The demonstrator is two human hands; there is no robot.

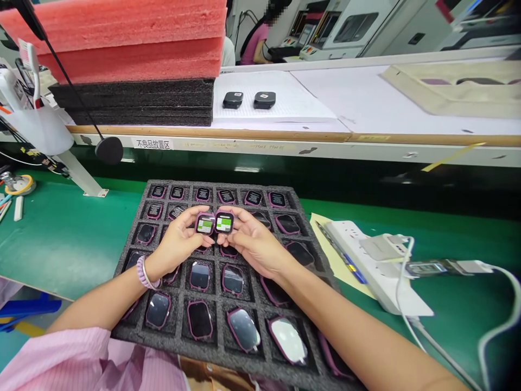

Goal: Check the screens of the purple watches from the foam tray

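My left hand (185, 236) pinches a smartwatch (205, 223) without a strap, purple-cased, its screen lit green and white. In my right hand (252, 239) is a matching smartwatch (224, 222) with a similar lit screen. Both are held side by side, close together, screens facing me. Beneath them lies a dark foam tray (216, 342) with square compartments, most holding purple watch cases. Several in the back rows show lines of white text, such as the watch (277, 199); nearer ones have dark or reflective screens. My hands and forearms hide part of the tray.
A white power strip (366, 260) with plugs and cables stands at the right beside a pen (345, 255) on yellow paper. On the shelf are two black watch-like pieces (265, 100) and stacked red foam (134, 49). A cup (44, 130) hangs at left. A person (256, 43) sits beyond.
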